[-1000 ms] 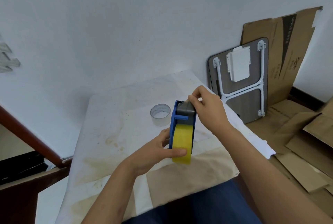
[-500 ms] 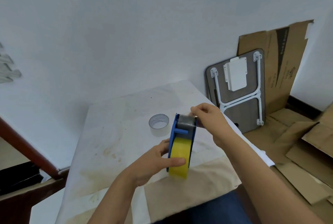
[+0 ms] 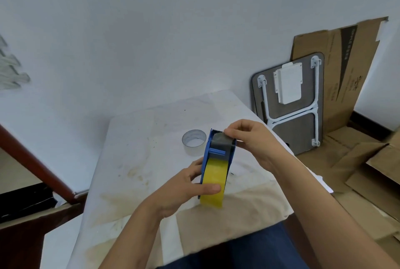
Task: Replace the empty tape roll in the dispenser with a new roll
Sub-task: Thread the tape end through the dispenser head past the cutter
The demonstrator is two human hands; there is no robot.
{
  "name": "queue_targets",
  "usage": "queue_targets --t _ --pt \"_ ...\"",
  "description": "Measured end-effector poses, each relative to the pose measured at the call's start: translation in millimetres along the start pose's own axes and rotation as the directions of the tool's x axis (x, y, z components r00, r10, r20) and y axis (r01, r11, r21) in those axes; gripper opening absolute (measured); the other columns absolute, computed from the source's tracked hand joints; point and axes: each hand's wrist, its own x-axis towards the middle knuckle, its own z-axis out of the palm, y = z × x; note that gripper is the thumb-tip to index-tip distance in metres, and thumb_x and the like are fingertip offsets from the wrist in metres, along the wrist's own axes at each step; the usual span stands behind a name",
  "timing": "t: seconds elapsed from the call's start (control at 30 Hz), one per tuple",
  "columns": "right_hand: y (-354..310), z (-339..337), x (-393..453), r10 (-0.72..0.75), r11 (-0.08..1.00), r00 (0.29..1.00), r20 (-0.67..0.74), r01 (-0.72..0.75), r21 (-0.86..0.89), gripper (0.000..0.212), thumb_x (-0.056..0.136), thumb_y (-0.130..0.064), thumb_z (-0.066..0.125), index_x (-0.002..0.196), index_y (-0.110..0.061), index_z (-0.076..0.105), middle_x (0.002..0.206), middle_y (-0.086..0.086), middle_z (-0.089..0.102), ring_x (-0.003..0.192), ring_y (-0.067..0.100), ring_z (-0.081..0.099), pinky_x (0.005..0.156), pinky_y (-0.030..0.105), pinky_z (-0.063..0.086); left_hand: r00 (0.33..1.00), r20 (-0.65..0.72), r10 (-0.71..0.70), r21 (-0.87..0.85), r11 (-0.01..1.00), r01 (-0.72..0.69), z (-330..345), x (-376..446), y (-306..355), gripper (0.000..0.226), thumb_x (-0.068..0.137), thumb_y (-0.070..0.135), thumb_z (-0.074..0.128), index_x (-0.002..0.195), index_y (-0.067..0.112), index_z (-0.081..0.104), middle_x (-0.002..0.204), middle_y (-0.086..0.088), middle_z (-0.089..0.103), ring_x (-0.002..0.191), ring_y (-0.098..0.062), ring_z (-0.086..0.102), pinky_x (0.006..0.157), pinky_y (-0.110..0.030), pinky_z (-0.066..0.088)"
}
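A blue tape dispenser point(image 3: 206, 161) is held upright above the table point(image 3: 134, 160), with a new yellow tape roll point(image 3: 213, 182) seated in it. My left hand point(image 3: 186, 190) grips the dispenser and roll from the left side, thumb across the yellow tape. My right hand point(image 3: 249, 141) pinches the loose tape end at the dispenser's top, by the serrated cutter. The tape strip lies over the dark front section. The empty clear tape core point(image 3: 194, 142) stands on the table just behind the dispenser.
The table is covered with stained white paper, its right edge close to my right forearm. A folded small table point(image 3: 290, 104) and flattened cardboard point(image 3: 337, 67) lean against the wall on the right. More cardboard point(image 3: 357, 173) lies on the floor.
My right hand has drawn the tape end forward over the top toward the cutter. The dispenser stays in my left hand, and the view has shifted a little.
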Motion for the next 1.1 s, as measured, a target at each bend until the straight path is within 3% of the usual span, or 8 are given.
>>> queue_targets --t 0.23,0.33,0.43,0.63,0.87,1.03,1.1 --pt "-10 4 -4 -0.177 0.961 0.984 -0.01 0.17 -0.217 0.004 0.085 -0.02 0.071 0.083 -0.018 0.068 0.09 0.015 0.073 0.078 0.017 0.063 0.076 0.035 0.052 0.999 0.023 0.034 -0.013 0.999 -0.034 1 -6 -3 0.043 0.08 0.025 0.081 0.121 0.033 0.072 0.154 0.023 0.036 0.122 0.003 0.058 0.103 -0.032 0.052" --pt "-18 0 -7 -0.236 0.907 0.969 0.068 0.245 -0.343 0.004 0.086 -0.022 0.071 0.089 -0.021 0.07 0.08 0.004 0.071 0.073 0.012 0.062 0.065 0.027 0.048 0.999 0.021 0.04 -0.04 0.998 -0.04 0 -8 -4 0.045 0.076 0.026 0.08 0.12 0.033 0.073 0.153 0.021 0.037 0.122 0.003 0.057 0.097 -0.026 0.053" --pt "-23 -2 -5 -0.256 0.872 0.958 0.132 0.288 -0.396 0.007 0.087 -0.021 0.07 0.094 -0.021 0.07 0.077 -0.004 0.066 0.071 0.012 0.059 0.063 0.024 0.046 0.999 0.039 0.032 -0.042 0.999 -0.03 -1 -10 -5 0.043 0.081 0.022 0.08 0.119 0.039 0.072 0.152 0.016 0.042 0.129 0.0 0.052 0.097 -0.024 0.05" --pt "-18 7 -8 -0.34 0.799 0.935 0.104 0.346 -0.491 0.012 0.094 -0.019 0.058 0.104 -0.024 0.059 0.081 -0.006 0.057 0.066 0.013 0.057 0.048 0.008 0.038 0.999 0.041 0.016 -0.071 0.997 -0.013 2 -9 -5 0.05 0.076 0.032 0.08 0.122 0.046 0.067 0.15 0.011 0.048 0.136 -0.011 0.048 0.113 -0.041 0.043" --pt "-13 12 -7 -0.421 0.767 0.906 0.053 0.386 -0.513 0.018 0.096 -0.017 0.056 0.108 -0.03 0.053 0.082 -0.006 0.057 0.071 0.014 0.062 0.056 0.019 0.037 0.999 0.036 -0.006 -0.082 0.997 0.009 0 -8 -4 0.056 0.079 0.03 0.08 0.119 0.063 0.059 0.152 0.018 0.042 0.132 0.003 0.049 0.099 -0.023 0.049" --pt "-11 13 -4 -0.462 0.738 0.887 0.023 0.399 -0.545 0.02 0.096 -0.016 0.054 0.109 -0.031 0.05 0.082 -0.005 0.057 0.067 0.017 0.06 0.059 0.025 0.041 0.998 0.063 0.002 -0.046 0.999 0.001 -2 -7 -4 0.063 0.075 0.036 0.082 0.125 0.063 0.055 0.156 0.018 0.035 0.137 -0.003 0.045 0.108 -0.029 0.046" --pt "-11 13 -2 -0.468 0.74 0.884 0.009 0.397 -0.543 0.021 0.095 -0.015 0.054 0.108 -0.031 0.05 0.081 -0.004 0.056 0.066 0.017 0.057 0.06 0.027 0.04 0.997 0.075 -0.002 -0.027 1.0 0.004 -2 -6 -6 0.076 0.074 0.035 0.083 0.135 0.059 0.047 0.158 0.018 0.032 0.138 -0.004 0.045 0.113 -0.034 0.044"
